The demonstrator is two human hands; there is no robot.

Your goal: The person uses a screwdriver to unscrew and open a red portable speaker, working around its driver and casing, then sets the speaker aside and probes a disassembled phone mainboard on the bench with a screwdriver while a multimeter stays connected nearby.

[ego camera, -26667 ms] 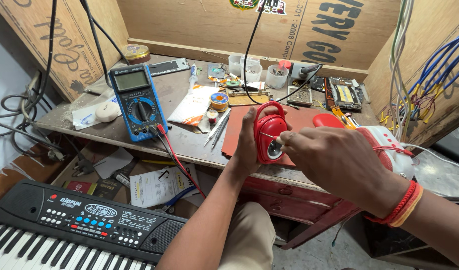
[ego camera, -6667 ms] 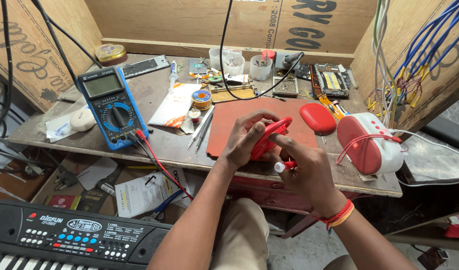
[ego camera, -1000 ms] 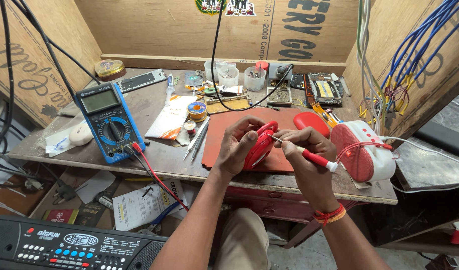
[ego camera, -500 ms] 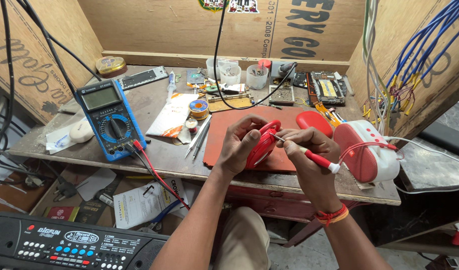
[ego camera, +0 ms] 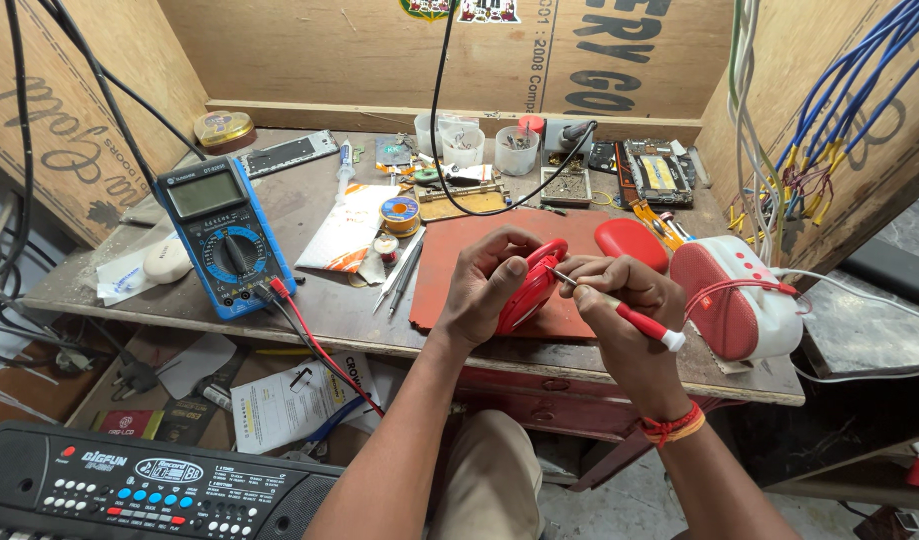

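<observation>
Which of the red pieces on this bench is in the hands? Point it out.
The round red shell, gripped by the left hand while the right hand works a screwdriver on it. The red cap and red-and-white speaker lie untouched.

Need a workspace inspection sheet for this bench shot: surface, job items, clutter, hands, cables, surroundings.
Surface: worn wooden bench with a red mat.
Job's things: red round device; red-handled screwdriver, tip at the device.
Clutter: blue multimeter, solder spool, plastic cups, red-white speaker, tweezers.
Hands: left hand has a grip on the device; right hand holds the screwdriver.
Cables: black lead, blue wires.
Surroundings: keyboard below, plywood walls.
</observation>
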